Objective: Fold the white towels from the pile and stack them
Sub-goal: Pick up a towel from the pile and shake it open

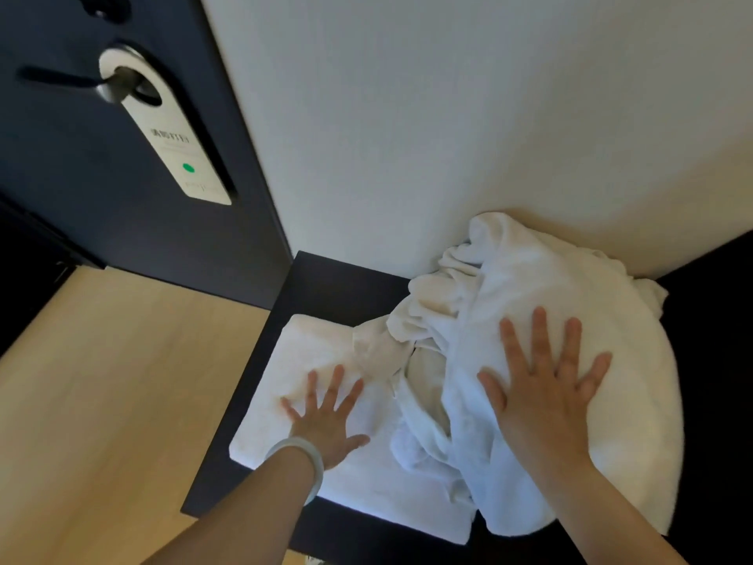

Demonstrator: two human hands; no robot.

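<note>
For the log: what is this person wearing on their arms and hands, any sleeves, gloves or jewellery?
Both forearms are bare, with no sleeves in view and no gloves. The left hand has a pale, smooth bangle round the wrist and what looks like a thin ring on one finger. The right hand shows no jewellery or watch.

The tabletop (338,287) lies bare at the folded towel's (309,360) twelve o'clock. The towel pile (529,287) blocks its three o'clock, with the wall (448,116) behind.
</note>
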